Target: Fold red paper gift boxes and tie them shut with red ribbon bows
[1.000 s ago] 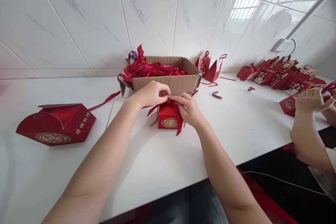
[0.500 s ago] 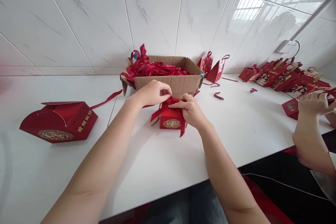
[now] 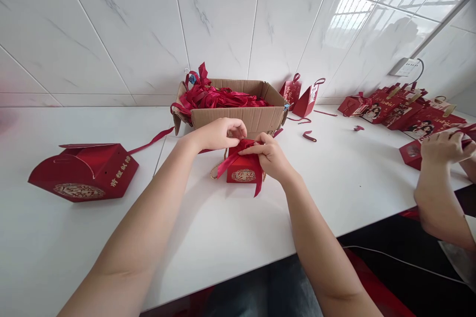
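A small red gift box (image 3: 242, 171) with a gold emblem stands on the white table (image 3: 230, 218) in front of me. A red ribbon (image 3: 229, 159) runs over its top, its ends hanging down both sides. My left hand (image 3: 219, 133) is closed above the box, pinching the ribbon. My right hand (image 3: 270, 157) rests against the box's right top edge, fingers pinched on the same ribbon. A gold cord handle (image 3: 216, 173) loops out at the box's left.
A cardboard carton (image 3: 245, 116) full of red ribbons sits behind the box by the tiled wall. A larger red box (image 3: 87, 172) lies tipped over at left. Several red boxes (image 3: 397, 106) crowd the far right, where another person's hand (image 3: 444, 147) holds one.
The view settled slightly. My left hand has shifted a little right and down over the box, drawing the ribbon closer to the top. The other person's hand barely moved.
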`<state>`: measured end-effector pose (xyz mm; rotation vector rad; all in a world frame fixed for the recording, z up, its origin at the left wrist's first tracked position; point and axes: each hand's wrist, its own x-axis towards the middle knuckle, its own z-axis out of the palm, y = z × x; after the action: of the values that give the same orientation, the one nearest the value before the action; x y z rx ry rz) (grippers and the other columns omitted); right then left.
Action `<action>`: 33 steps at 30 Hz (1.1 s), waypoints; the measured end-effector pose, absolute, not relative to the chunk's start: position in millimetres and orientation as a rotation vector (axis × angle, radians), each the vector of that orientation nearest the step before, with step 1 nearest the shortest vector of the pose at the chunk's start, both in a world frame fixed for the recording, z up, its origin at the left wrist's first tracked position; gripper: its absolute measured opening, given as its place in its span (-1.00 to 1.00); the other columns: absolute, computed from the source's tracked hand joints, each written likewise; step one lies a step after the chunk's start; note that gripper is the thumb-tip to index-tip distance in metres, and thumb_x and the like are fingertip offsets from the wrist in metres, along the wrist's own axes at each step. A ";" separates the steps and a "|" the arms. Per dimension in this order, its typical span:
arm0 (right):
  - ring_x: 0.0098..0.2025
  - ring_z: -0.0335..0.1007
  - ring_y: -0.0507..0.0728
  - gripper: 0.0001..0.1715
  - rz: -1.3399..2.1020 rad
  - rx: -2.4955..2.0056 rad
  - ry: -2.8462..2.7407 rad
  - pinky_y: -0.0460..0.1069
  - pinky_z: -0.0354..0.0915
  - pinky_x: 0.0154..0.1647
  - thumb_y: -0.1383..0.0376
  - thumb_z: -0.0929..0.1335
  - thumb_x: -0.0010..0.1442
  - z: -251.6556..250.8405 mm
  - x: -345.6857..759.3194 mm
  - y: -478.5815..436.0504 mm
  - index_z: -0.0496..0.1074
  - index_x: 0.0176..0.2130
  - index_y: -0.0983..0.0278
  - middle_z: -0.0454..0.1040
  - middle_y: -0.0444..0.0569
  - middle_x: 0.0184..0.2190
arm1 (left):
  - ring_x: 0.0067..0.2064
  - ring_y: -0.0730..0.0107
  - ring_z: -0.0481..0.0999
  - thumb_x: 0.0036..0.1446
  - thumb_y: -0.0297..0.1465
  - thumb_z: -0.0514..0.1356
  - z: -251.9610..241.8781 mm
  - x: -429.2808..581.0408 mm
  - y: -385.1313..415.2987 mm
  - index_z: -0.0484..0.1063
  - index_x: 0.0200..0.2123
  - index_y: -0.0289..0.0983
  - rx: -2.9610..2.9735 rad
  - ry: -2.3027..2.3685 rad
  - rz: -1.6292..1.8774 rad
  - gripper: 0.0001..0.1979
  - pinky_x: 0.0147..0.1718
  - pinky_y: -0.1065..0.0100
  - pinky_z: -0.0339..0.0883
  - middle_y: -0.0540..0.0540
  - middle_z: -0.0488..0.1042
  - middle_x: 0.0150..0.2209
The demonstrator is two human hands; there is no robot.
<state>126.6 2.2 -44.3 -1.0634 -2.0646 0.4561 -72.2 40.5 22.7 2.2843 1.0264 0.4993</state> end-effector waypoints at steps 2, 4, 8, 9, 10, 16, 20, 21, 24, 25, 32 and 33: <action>-0.24 0.14 0.11 -0.28 0.457 -1.064 -2.064 0.15 0.25 -0.07 0.64 0.10 0.09 -44.0 126.6 2.2 0.62 -0.23 0.03 0.19 -0.04 -0.34 | -0.15 0.36 0.52 -0.04 -0.45 0.16 22.6 -72.2 40.8 0.43 -0.18 -0.19 2.275 1.009 0.479 -0.72 -0.24 0.37 0.41 -0.02 0.54 -0.15; -0.24 0.14 0.11 -0.28 0.451 -1.060 -2.067 0.15 0.24 -0.06 0.64 0.10 0.09 -43.9 126.7 2.4 0.62 -0.24 0.03 0.20 -0.04 -0.34 | -0.18 0.35 0.52 -0.04 -0.42 0.18 22.5 -70.2 40.1 0.44 -0.17 -0.19 2.293 1.032 0.473 -0.71 -0.28 0.37 0.40 -0.04 0.54 -0.16; -0.23 0.16 0.11 -0.28 0.457 -1.055 -2.068 0.15 0.24 -0.05 0.64 0.10 0.08 -44.0 127.0 2.8 0.62 -0.24 0.03 0.22 -0.03 -0.31 | -0.33 0.39 0.47 -0.01 -0.39 0.18 22.3 -63.9 37.4 0.48 -0.21 -0.21 2.337 1.086 0.462 -0.76 -0.43 0.40 0.33 -0.04 0.55 -0.25; -0.22 0.16 0.11 -0.29 0.465 -1.056 -2.066 0.15 0.24 -0.05 0.64 0.10 0.09 -44.0 127.0 2.7 0.62 -0.24 0.03 0.23 -0.03 -0.31 | -0.35 0.40 0.46 0.00 -0.39 0.17 22.4 -63.2 36.9 0.49 -0.22 -0.22 2.339 1.084 0.467 -0.77 -0.44 0.41 0.31 -0.03 0.55 -0.28; -0.22 0.16 0.11 -0.29 0.474 -1.056 -2.064 0.14 0.24 -0.05 0.64 0.11 0.09 -44.0 127.0 2.6 0.62 -0.23 0.03 0.23 -0.03 -0.31 | -0.36 0.41 0.46 0.01 -0.39 0.17 22.5 -63.1 36.7 0.50 -0.23 -0.22 2.340 1.078 0.477 -0.78 -0.44 0.41 0.30 -0.03 0.54 -0.30; -0.23 0.14 0.10 -0.27 0.514 -1.040 -2.057 0.12 0.24 -0.06 0.65 0.10 0.09 -43.5 127.4 1.5 0.61 -0.22 0.04 0.19 -0.04 -0.33 | -0.33 0.40 0.46 0.08 -0.35 0.15 23.0 -69.6 39.2 0.51 -0.20 -0.17 2.370 1.082 0.483 -0.79 -0.39 0.38 0.31 0.00 0.55 -0.26; -0.23 0.13 0.10 -0.25 0.536 -1.048 -2.083 0.12 0.22 -0.05 0.66 0.08 0.08 -42.9 128.6 1.3 0.61 -0.20 0.04 0.18 -0.04 -0.32 | -0.27 0.38 0.47 0.09 -0.37 0.13 21.2 -69.8 40.4 0.55 -0.24 -0.18 2.409 1.082 0.513 -0.79 -0.34 0.37 0.32 -0.01 0.55 -0.20; -0.22 0.13 0.11 -0.24 0.538 -1.053 -2.092 0.13 0.21 -0.05 0.66 0.08 0.08 -42.8 128.9 1.3 0.61 -0.20 0.03 0.18 -0.04 -0.33 | -0.27 0.38 0.46 0.09 -0.38 0.13 20.7 -69.2 40.4 0.55 -0.25 -0.19 2.421 1.082 0.528 -0.78 -0.34 0.37 0.33 -0.02 0.54 -0.20; -0.23 0.13 0.11 -0.24 0.541 -1.063 -2.113 0.14 0.19 -0.04 0.64 0.08 0.11 -42.6 129.5 1.2 0.60 -0.18 0.00 0.16 -0.04 -0.34 | -0.27 0.37 0.45 0.10 -0.38 0.11 19.5 -67.2 39.7 0.55 -0.23 -0.20 2.454 1.077 0.553 -0.76 -0.34 0.36 0.32 -0.04 0.53 -0.20; -0.23 0.12 0.11 -0.25 0.540 -1.065 -2.118 0.14 0.19 -0.04 0.63 0.08 0.12 -42.6 129.7 1.2 0.60 -0.18 -0.01 0.16 -0.04 -0.35 | -0.27 0.37 0.45 0.10 -0.39 0.10 19.3 -66.8 39.5 0.56 -0.22 -0.20 2.465 1.072 0.553 -0.75 -0.34 0.36 0.32 -0.04 0.52 -0.20; -0.26 0.14 0.10 -0.30 0.461 -1.062 -2.142 0.13 0.21 -0.07 0.60 0.09 0.15 -43.8 130.5 2.2 0.60 -0.19 0.01 0.17 -0.05 -0.37 | -0.32 0.41 0.44 0.02 -0.45 0.12 18.0 -66.0 41.0 0.58 -0.25 -0.19 2.504 1.097 0.555 -0.73 -0.38 0.40 0.31 -0.03 0.51 -0.26; -0.27 0.15 0.10 -0.31 0.434 -1.054 -2.147 0.13 0.21 -0.07 0.59 0.10 0.16 -43.5 130.6 2.1 0.59 -0.16 0.02 0.19 -0.05 -0.37 | -0.32 0.41 0.44 0.02 -0.45 0.13 17.5 -66.0 41.7 0.59 -0.28 -0.20 2.507 1.096 0.558 -0.75 -0.38 0.40 0.32 -0.04 0.50 -0.27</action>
<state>130.6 2.1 -43.5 -1.0538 -2.1469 0.4339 -66.0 41.7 17.5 2.5073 1.0959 0.5578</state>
